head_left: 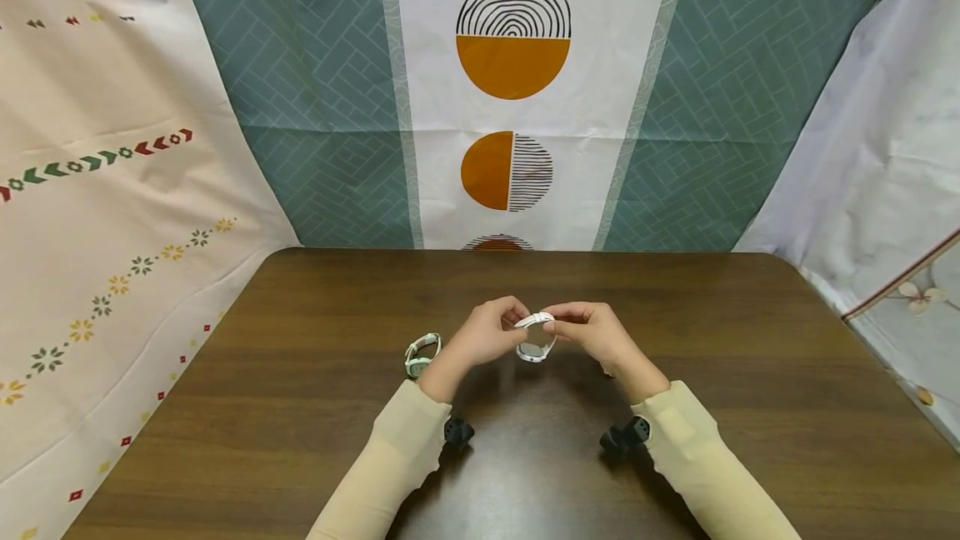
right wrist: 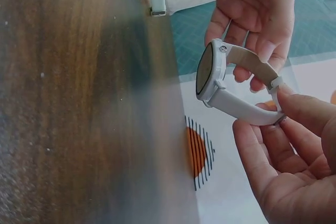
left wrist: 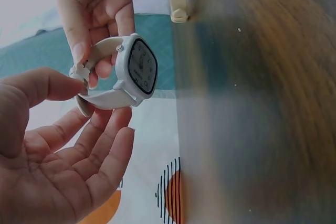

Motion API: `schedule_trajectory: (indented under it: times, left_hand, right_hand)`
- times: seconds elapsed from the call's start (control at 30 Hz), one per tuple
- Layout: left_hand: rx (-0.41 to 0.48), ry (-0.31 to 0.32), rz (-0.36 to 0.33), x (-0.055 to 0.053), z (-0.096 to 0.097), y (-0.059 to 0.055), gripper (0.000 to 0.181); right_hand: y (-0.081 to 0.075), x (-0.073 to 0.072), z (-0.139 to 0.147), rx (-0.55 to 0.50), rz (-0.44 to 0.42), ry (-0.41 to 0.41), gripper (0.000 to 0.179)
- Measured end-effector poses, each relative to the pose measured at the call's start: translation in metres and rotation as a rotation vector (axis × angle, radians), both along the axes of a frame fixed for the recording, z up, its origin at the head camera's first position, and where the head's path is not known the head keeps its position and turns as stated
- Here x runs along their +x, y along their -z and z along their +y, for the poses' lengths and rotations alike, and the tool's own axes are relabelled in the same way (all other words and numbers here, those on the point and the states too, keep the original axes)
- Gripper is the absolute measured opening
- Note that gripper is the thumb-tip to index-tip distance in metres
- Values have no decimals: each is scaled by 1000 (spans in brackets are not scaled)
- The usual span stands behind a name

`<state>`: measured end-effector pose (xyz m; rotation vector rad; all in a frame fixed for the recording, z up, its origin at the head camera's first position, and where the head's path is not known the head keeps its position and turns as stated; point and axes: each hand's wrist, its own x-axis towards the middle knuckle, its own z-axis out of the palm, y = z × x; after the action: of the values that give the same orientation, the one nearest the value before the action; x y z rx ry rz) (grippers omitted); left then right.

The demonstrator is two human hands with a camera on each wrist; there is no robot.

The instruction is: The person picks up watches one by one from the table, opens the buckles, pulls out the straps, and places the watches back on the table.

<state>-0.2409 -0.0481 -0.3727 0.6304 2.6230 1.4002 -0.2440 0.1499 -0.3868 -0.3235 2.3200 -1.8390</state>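
Left hand (head_left: 483,333), right hand (head_left: 598,332), both pinching white watch (head_left: 532,351) by strap (right wrist: 241,109), dial (left wrist: 142,67) writing unreadable

Long pale cream sleeves (head_left: 386,470), matching cuffs (head_left: 677,415), a small black device (head_left: 457,432) at each

No lettering, brand or number can be read. On the dial (left wrist: 143,67) of the white wristwatch with a rounded case and smooth strap (left wrist: 124,69), small marks are shown in the left wrist view, too blurred to be deciphered. The pale-green wristwatch with a light strap (head_left: 417,367) is shown too small for reading. Arrow-like red and green chevrons (head_left: 92,162) are borne by the cream patterned fabric (head_left: 97,223).
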Motion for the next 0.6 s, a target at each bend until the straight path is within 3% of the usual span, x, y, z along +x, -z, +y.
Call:
schedule_trajectory:
  times: [0.37,0.6]
  left_hand:
    - [32,-44,-19,0,6,9,18]
    - [84,-42,16,0,10,18,22]
  right_hand:
    - [3,0,3,-26,-10,-25,32]
    - [5,0,2,-1,7,-69,31]
